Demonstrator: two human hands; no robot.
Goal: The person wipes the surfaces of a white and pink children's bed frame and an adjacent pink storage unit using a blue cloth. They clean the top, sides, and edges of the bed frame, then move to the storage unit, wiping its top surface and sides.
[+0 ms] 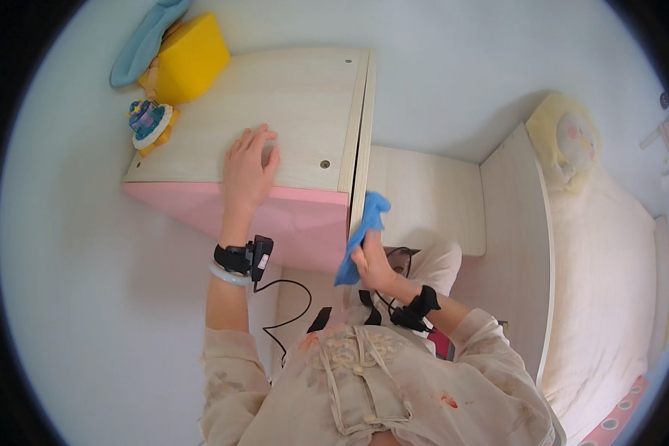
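Note:
My left hand lies palm down, fingers apart, on the pale wood-grain top of a cabinet, near its pink front edge. My right hand grips a blue cloth against the cabinet's side panel, to the right of the pink front. The cloth sticks out above and below the fingers. Both wrists wear black straps with small devices and cables, and my left wrist also has a pale bangle.
A yellow block-shaped object, a light blue soft item and a toy cake stand at the cabinet's left end. A lower pale shelf lies right of the cabinet. Beyond a panel is a bed with a yellow plush toy.

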